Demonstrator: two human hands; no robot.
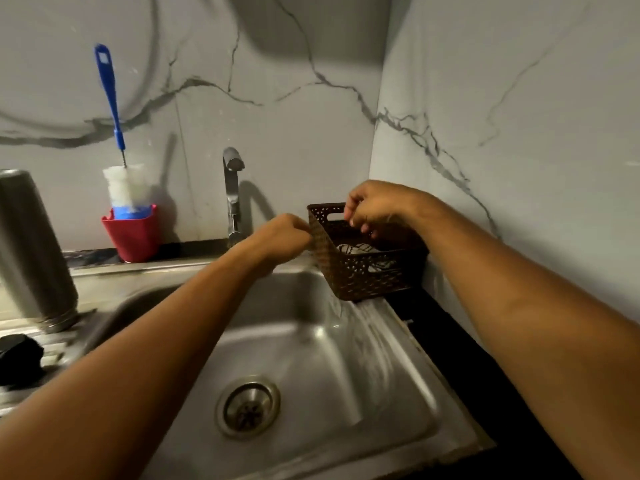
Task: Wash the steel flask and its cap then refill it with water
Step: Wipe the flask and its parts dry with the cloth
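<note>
Steel flask [33,247]: is standing well to the left on the sink's draining board, seemingly mouth down, since a ridged neck is showing at the bottom; neither hand is touching it.
Cap [19,358]: the dark, blurred lump lying just in front of the flask is probably it.
Flask handling: I am judging it to be stiff and unbreakable, light if it is draining empty, and slick wherever the metal is wet. Wrapping the fingers round the middle of the body is looking like the safest hold, with the thumb opposite.
Cap handling: it is likely to be small, light and hard, so a fingertip pinch across the rim should be enough.
Left grip [284,237]: is curling closed on the near left corner of the brown basket [363,275], pinching its rim.
Right grip [374,209]: is hovering over the basket's far rim with the fingers bent downward; whether they are pinching anything is not showing.
Basket: is sitting at the sink's [311,341] back right corner, against the wall, with something pale lying inside.
Bottle brush [109,95]: is standing bristles down in the red holder [133,233] behind the sink, left of the tap [232,188].
Tap: no water is visibly running from it.
</note>
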